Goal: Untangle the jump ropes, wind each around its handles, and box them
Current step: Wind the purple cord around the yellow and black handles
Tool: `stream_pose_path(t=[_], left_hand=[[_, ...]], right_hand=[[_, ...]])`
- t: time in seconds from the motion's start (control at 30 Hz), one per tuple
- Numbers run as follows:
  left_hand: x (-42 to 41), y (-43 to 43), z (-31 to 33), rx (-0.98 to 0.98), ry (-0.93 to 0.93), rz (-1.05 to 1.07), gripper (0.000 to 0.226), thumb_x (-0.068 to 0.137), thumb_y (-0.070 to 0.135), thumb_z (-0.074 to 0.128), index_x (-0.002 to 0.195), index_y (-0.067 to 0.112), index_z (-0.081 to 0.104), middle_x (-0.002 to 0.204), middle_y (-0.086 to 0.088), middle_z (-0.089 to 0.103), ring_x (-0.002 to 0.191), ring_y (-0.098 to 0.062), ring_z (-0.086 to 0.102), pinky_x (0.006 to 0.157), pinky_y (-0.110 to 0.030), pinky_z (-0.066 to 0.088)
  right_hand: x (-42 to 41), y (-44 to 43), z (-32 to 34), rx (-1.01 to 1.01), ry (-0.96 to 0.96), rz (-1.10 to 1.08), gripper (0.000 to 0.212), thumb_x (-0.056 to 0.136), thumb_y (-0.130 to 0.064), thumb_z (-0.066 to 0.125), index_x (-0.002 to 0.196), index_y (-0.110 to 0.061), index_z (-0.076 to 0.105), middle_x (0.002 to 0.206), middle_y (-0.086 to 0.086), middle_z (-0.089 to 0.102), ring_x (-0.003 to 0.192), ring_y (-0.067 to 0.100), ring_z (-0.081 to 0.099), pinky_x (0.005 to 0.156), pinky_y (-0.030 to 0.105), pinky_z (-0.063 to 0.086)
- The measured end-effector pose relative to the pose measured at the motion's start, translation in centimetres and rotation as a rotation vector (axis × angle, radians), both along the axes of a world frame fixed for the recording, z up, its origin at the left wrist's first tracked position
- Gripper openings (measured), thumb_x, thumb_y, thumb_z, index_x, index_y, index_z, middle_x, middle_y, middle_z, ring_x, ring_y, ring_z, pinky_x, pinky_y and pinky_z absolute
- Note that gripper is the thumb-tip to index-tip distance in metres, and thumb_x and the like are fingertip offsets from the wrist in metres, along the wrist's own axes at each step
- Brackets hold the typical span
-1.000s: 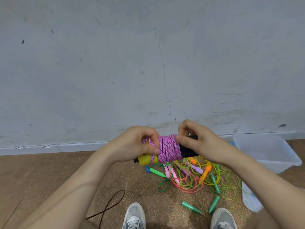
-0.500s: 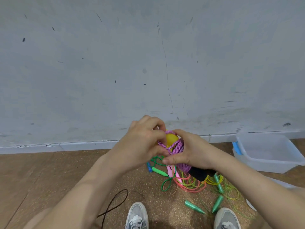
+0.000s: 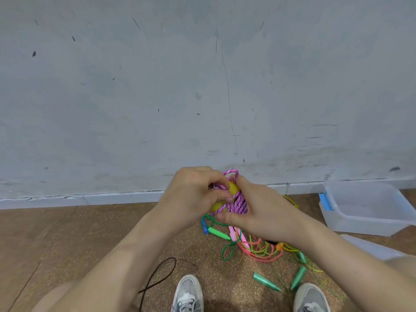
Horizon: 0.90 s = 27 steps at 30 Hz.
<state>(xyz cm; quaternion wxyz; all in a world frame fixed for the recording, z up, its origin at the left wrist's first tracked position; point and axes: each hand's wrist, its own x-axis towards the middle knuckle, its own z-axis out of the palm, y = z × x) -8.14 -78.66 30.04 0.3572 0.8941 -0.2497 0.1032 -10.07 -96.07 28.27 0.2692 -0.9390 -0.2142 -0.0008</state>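
Much of the pink jump rope (image 3: 240, 202) is hidden: my left hand (image 3: 193, 197) covers its near side and my right hand (image 3: 258, 212) covers its lower half, so I can't see the far end of the handles at all. Only the yellow handle ends (image 3: 234, 188) and a few pink turns show between my fingers. My left fingers are curled in, pinching cord against the yellow. My right hand is wrapped round the bundle, thumb lying straight under it. I hold it above the floor, over the loose pile of ropes (image 3: 258, 248), with the clear box (image 3: 333, 207) well off to the right.

Half a second ago a black handle end stuck out below my right hand; now it is covered, and a pink loop stands up above the yellow (new since then). A second ago the bundle lay sideways; now it is tipped, yellow ends up and toward me, its length running down-right into my right palm.
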Motion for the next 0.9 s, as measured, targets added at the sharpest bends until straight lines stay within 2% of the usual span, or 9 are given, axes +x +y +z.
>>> stream_pose_path(t=[0.17,0.27,0.37,0.47,0.57,0.63,0.73,0.83,0.9], left_hand=[[0.2,-0.1,-0.2,0.014,-0.054,0.017,0.01,0.073,0.02,0.076,0.082,0.024,0.076,0.074,0.008,0.065,0.077,-0.004,0.051,0.069,-0.013,0.039],[0.5,-0.2,-0.2,0.051,-0.072,0.042,0.008,0.077,0.024,0.071,0.083,0.026,0.076,0.086,0.009,0.056,0.086,-0.009,0.047,0.077,-0.017,0.038],[0.8,0.2,0.5,-0.019,0.113,0.065,0.013,0.08,0.017,0.074,0.082,0.03,0.077,0.092,0.009,0.048,0.087,-0.008,0.049,0.077,-0.021,0.04],[0.7,0.3,1.3,-0.225,0.348,0.101,0.019,0.076,0.007,0.077,0.075,0.026,0.077,0.091,0.003,0.062,0.083,-0.011,0.061,0.077,-0.027,0.052],[0.7,0.2,1.3,-0.453,0.504,0.18,0.022,0.067,-0.004,0.08,0.073,0.013,0.067,0.077,-0.012,0.068,0.07,-0.023,0.065,0.072,-0.038,0.056],[1.1,0.4,1.2,-0.482,0.61,0.234,0.035,0.064,-0.002,0.082,0.08,0.01,0.054,0.078,-0.014,0.066,0.066,-0.024,0.063,0.073,-0.04,0.055],[1.2,0.6,1.4,-0.527,0.834,0.161,0.033,0.058,0.008,0.081,0.081,0.01,0.057,0.075,-0.011,0.068,0.064,-0.021,0.065,0.07,-0.032,0.056],[1.3,0.6,1.4,-0.547,0.877,0.133,0.021,0.065,0.003,0.076,0.079,0.011,0.062,0.073,-0.008,0.066,0.062,-0.017,0.064,0.062,-0.025,0.055],[1.3,0.3,1.1,-0.519,0.807,0.179,0.019,0.073,-0.005,0.071,0.076,0.01,0.06,0.07,-0.009,0.063,0.058,-0.018,0.061,0.061,-0.027,0.054]], right_hand=[[0.4,-0.7,0.0,0.098,0.058,-0.011,0.042,0.087,-0.057,0.056,0.117,-0.03,0.046,0.09,-0.017,0.059,0.086,0.009,0.057,0.067,0.021,0.04],[0.8,-0.9,-0.3,0.145,0.069,-0.052,0.045,0.088,-0.06,0.052,0.119,-0.028,0.049,0.099,-0.008,0.066,0.092,0.012,0.06,0.078,0.031,0.047],[0.8,-1.0,-0.1,0.167,0.07,-0.065,0.05,0.088,-0.062,0.05,0.123,-0.027,0.049,0.101,-0.004,0.068,0.092,0.014,0.061,0.08,0.037,0.048],[0.7,-0.8,0.4,0.121,0.019,-0.053,0.046,0.09,-0.057,0.051,0.123,-0.026,0.048,0.094,-0.005,0.066,0.087,0.017,0.059,0.076,0.037,0.046],[0.6,-0.7,0.9,0.052,-0.07,-0.058,0.046,0.091,-0.051,0.053,0.13,-0.026,0.044,0.1,-0.003,0.065,0.095,0.022,0.059,0.075,0.036,0.043],[0.4,-0.7,1.1,0.004,-0.136,-0.048,0.046,0.091,-0.05,0.052,0.131,-0.028,0.042,0.109,-0.002,0.066,0.102,0.024,0.058,0.078,0.037,0.044],[0.3,-0.7,1.4,-0.008,-0.162,-0.032,0.048,0.091,-0.049,0.052,0.133,-0.028,0.041,0.115,-0.003,0.064,0.106,0.024,0.057,0.079,0.037,0.043],[0.3,-0.7,1.7,0.015,-0.175,-0.039,0.052,0.091,-0.05,0.052,0.137,-0.029,0.039,0.117,-0.003,0.064,0.109,0.023,0.056,0.082,0.035,0.043],[0.2,-0.6,1.6,0.019,-0.177,-0.042,0.053,0.091,-0.05,0.052,0.138,-0.03,0.038,0.117,-0.002,0.064,0.109,0.023,0.056,0.08,0.034,0.04]])
